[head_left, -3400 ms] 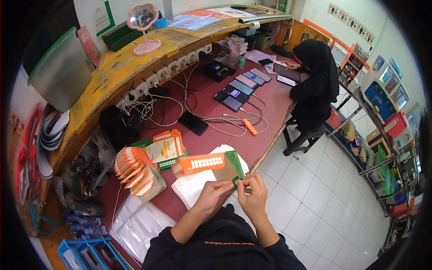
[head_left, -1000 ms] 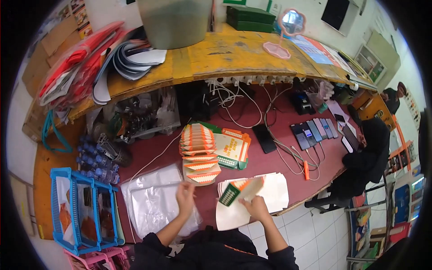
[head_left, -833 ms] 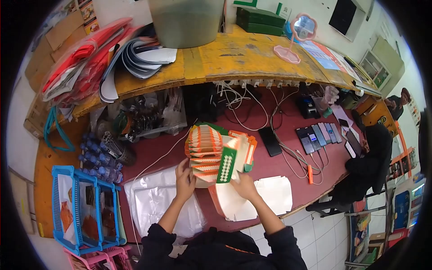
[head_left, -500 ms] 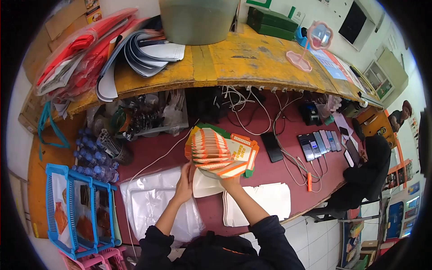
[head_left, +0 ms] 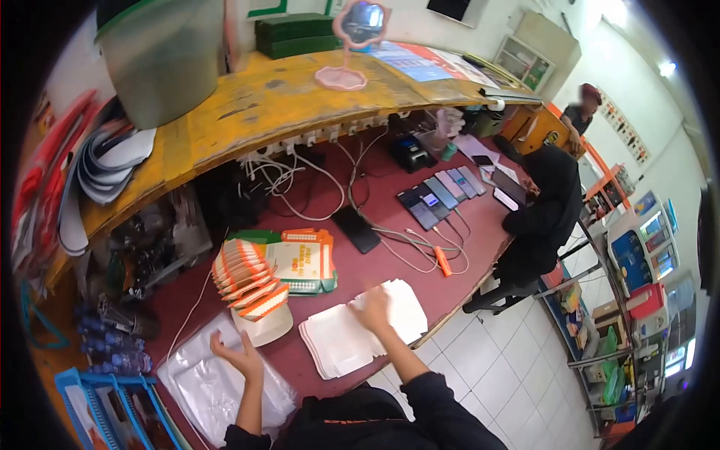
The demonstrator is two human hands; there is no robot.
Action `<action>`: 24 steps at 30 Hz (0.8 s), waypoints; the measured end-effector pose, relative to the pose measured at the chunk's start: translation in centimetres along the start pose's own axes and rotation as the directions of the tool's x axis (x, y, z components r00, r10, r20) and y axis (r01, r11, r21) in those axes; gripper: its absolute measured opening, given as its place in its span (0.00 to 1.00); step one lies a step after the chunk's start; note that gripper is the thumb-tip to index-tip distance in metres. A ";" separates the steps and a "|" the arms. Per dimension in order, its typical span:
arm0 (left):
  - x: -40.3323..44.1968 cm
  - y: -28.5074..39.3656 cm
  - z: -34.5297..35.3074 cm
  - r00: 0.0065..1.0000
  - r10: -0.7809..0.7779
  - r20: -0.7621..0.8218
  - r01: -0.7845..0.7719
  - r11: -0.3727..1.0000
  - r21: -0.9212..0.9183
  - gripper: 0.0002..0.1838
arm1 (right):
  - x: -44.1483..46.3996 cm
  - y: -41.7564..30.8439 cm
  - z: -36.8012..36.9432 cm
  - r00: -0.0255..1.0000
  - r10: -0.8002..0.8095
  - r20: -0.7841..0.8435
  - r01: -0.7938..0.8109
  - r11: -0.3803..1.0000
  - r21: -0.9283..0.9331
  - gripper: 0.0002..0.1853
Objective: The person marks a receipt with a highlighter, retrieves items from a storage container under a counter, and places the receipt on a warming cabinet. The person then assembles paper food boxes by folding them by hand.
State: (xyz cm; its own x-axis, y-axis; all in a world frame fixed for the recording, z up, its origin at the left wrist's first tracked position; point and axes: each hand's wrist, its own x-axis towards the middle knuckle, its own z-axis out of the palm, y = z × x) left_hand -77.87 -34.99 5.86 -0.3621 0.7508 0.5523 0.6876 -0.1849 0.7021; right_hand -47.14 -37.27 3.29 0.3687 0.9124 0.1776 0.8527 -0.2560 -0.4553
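Observation:
My left hand (head_left: 240,356) is raised over a pile of clear plastic bags (head_left: 217,390), its fingers apart and nothing in them. My right hand (head_left: 373,309) lies over a stack of white paper sheets (head_left: 334,345); its fingers are smeared by motion, so their grip is unclear. A fanned stack of orange-and-white striped paper food boxes (head_left: 241,270) sits on the table beyond my left hand, with a plain white paper piece (head_left: 268,328) at its near end. Flat printed cartons (head_left: 300,259) in orange, green and white lie beside it.
Several phones (head_left: 431,201) and white cables (head_left: 409,251) lie on the dark red table (head_left: 360,279). A blue basket (head_left: 112,382) and water bottles (head_left: 112,349) stand at left. A yellow wooden shelf (head_left: 255,112) runs overhead. A person in black (head_left: 551,195) sits at right.
Both hands have left the striped box stack, which now rests on the table. My right hand has moved to the white sheets, my left towards the plastic bags. The view has turned right.

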 end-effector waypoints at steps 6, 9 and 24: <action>-8.8 7.7 2.3 0.321 0.527 0.787 -0.171 0.850 -0.499 0.20 | -8.0 9.9 -5.0 0.810 0.553 -0.195 -0.586 0.781 -0.217 0.39; -13.7 7.8 5.9 0.148 0.634 0.759 -0.407 0.739 -0.538 0.25 | -8.8 10.5 -5.2 0.875 0.429 -0.225 -0.466 0.872 -0.148 0.27; -4.9 24.0 3.2 0.284 0.353 0.891 0.754 0.492 -0.435 0.15 | -10.3 -2.0 -19.0 0.871 0.141 -0.470 0.147 0.838 0.526 0.10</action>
State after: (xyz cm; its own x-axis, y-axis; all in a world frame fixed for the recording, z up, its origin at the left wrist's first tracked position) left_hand -57.54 -41.07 18.57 0.7008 0.7134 0.0044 -0.2084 0.1988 0.9576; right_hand -45.60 -52.26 18.88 0.6157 0.6089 0.5001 0.5743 0.0877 -0.8139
